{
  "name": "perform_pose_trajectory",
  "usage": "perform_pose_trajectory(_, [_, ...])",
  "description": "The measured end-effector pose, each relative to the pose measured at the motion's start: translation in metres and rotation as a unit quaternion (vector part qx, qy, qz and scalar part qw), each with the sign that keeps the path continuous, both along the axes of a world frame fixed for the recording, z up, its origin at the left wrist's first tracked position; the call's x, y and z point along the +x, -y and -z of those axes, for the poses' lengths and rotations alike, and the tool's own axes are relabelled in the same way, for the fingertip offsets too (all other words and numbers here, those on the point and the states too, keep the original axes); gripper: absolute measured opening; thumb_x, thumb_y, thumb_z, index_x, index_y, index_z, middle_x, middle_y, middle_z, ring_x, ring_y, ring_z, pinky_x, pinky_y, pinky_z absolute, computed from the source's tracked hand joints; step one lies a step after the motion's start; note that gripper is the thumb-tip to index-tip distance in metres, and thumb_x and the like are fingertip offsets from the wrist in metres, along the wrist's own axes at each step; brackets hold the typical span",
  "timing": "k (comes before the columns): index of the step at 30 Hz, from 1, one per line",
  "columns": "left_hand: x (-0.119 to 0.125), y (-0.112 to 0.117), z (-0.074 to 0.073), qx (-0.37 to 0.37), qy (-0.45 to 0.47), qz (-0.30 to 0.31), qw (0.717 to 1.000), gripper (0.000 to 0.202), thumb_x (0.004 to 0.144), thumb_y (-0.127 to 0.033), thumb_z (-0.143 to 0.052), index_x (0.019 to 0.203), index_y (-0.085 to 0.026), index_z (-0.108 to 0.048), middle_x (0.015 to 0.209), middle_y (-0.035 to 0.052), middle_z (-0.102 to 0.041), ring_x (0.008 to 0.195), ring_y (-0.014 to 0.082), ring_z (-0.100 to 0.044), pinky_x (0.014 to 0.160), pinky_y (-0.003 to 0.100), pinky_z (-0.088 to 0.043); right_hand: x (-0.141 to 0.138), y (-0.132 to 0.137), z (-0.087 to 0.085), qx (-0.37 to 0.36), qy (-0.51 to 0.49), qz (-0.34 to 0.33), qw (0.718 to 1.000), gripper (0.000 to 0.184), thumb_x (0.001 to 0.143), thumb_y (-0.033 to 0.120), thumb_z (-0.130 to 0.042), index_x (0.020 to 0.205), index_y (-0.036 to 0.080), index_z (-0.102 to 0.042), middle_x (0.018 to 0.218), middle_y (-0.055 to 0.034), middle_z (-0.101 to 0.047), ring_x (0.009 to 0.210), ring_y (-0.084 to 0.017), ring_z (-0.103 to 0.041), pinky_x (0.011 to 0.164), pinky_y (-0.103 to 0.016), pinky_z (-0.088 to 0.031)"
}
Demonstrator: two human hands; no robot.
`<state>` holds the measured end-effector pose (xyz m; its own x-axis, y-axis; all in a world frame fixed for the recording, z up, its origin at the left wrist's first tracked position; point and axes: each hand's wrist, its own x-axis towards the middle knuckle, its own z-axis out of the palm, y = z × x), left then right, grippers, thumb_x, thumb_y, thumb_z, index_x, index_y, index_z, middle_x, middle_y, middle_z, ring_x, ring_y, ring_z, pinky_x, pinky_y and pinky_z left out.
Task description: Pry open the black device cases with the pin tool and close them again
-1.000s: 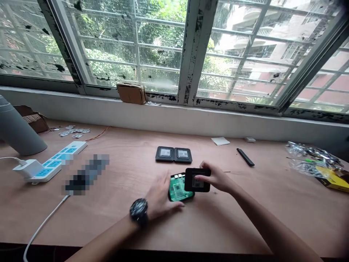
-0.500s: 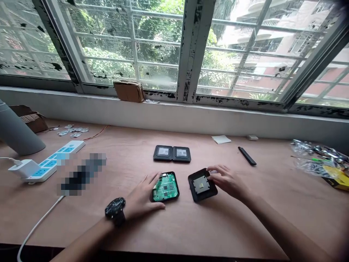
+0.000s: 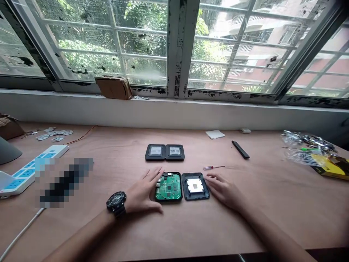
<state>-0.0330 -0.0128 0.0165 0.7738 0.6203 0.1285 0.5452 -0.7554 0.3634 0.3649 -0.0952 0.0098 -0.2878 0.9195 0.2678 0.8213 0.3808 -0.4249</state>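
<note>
A green circuit board (image 3: pixel 168 188) sits face up in a shallow black case. My left hand (image 3: pixel 141 193), with a watch at the wrist, rests at the case's left edge, thumb and fingers spread apart. Just right of the case, a black cover (image 3: pixel 188 194) lies flat with its inner side up, a pale metal plate (image 3: pixel 194 182) at its middle. My right hand (image 3: pixel 223 191) is at the cover's right edge, fingers loosely stretched and not wrapped round it. Beyond this hand lies a small screwdriver (image 3: pixel 209 168) with a clear and red handle.
Two dark square pieces with white labels (image 3: pixel 165 153) lie behind the case. A black bar (image 3: pixel 240 150) and white paper (image 3: pixel 215 134) are farther back. Plastic bags (image 3: pixel 302 154) and a yellow box (image 3: pixel 331 166) sit right; a power strip (image 3: pixel 32 167) lies left.
The cover, tilted in my right hand before, now lies flat and square beside the case. My right fingers have loosened from it. The screwdriver has come into sight. The view has shifted right.
</note>
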Motion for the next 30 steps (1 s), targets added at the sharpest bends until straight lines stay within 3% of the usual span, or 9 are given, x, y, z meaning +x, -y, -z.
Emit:
perform_pose_trajectory(5, [-0.029,-0.006,0.01,0.019,-0.06,-0.024,0.998,0.116,0.081,-0.083,-0.059,0.164,-0.025,-0.002,0.168,0.0119,-0.011,0.154,0.0387,-0.015,0.125,0.056,-0.012,0.02,0.012,-0.001,-0.093,0.029,0.012,0.995,0.069,0.096,0.052,-0.058,0.159,0.033,-0.034,0.164,-0.0062,-0.035,0.147,-0.035,-0.04,0.117,-0.054,-0.042])
perform_pose_trajectory(8, [-0.036,-0.006,0.015,0.034,-0.067,-0.015,0.997,0.106,0.085,-0.081,-0.056,0.164,-0.03,-0.007,0.169,0.0079,-0.012,0.154,0.0379,-0.016,0.126,0.055,-0.01,0.026,0.012,0.003,-0.112,0.073,-0.018,0.991,0.089,0.091,0.06,-0.062,0.163,0.033,-0.017,0.169,-0.0043,-0.019,0.154,-0.037,-0.021,0.124,-0.058,-0.027])
perform_pose_trajectory(11, [-0.036,-0.005,0.016,0.04,-0.071,-0.01,0.997,0.106,0.085,-0.081,-0.056,0.164,-0.031,-0.006,0.169,0.0076,-0.012,0.155,0.0373,-0.016,0.126,0.055,-0.01,0.026,0.01,0.007,-0.113,0.098,-0.03,0.988,0.099,0.088,0.066,-0.064,0.163,0.032,-0.009,0.17,-0.0033,-0.011,0.156,-0.037,-0.013,0.126,-0.058,-0.02])
perform_pose_trajectory(20, [-0.036,-0.004,0.011,0.017,-0.058,-0.014,0.998,0.111,0.083,-0.081,-0.059,0.164,-0.028,-0.006,0.169,0.0093,-0.009,0.155,0.0366,-0.017,0.126,0.053,-0.015,0.021,0.006,0.003,-0.129,0.086,-0.025,0.988,0.108,0.083,0.07,-0.066,0.164,0.029,-0.008,0.171,-0.0055,-0.01,0.156,-0.035,-0.015,0.126,-0.053,-0.025])
perform_pose_trajectory(30, [-0.024,-0.032,-0.004,-0.107,-0.007,0.008,0.994,0.117,0.068,-0.079,-0.077,0.161,-0.029,-0.026,0.165,0.0089,-0.027,0.154,0.0364,-0.02,0.125,0.05,-0.02,0.004,-0.02,-0.004,-0.135,-0.034,-0.049,0.989,0.117,0.069,0.06,-0.084,0.162,0.029,-0.022,0.162,-0.0126,-0.039,0.145,-0.041,-0.039,0.119,-0.057,-0.035])
